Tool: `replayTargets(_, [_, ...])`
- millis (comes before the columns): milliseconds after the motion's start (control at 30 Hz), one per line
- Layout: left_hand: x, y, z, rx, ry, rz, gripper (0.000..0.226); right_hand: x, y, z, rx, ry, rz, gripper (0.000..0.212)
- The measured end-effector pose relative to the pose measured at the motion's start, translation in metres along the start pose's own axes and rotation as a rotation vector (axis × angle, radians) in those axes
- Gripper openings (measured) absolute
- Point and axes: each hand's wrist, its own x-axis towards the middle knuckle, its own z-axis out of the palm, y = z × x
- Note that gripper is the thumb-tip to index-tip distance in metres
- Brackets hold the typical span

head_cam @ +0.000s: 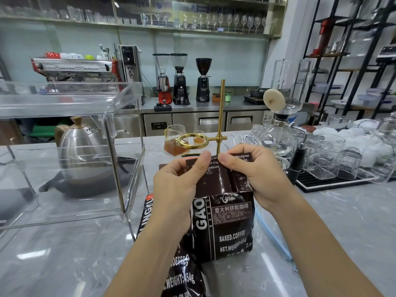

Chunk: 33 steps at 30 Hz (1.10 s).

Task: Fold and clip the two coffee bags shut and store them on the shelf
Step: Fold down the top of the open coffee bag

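Note:
A dark brown coffee bag (227, 224) stands upright on the grey counter in front of me. My left hand (177, 185) and my right hand (255, 176) each pinch its folded top flap, thumbs side by side at the upper edge. A second, similar coffee bag (184, 273) lies flat on the counter below and left of the first, partly under my left forearm. A clear acrylic two-tier shelf (70, 99) stands at the left. A light blue clip (272, 234) lies on the counter just right of the standing bag, partly hidden by my right forearm.
A steel kettle (83, 151) sits inside the shelf's lower tier. Behind the bag stands a brass pour-over stand (220, 125) with a glass server of coffee (174, 142). A siphon brewer (278, 133) and several glasses on a black mat (334, 161) crowd the right.

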Motion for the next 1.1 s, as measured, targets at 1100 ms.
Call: replayTargets(1100, [-0.005, -0.006, 0.003, 0.121, -0.093, 0.046, 0.015, 0.002, -0.001, -0.023, -0.251, -0.159, 0.059, 0.044])
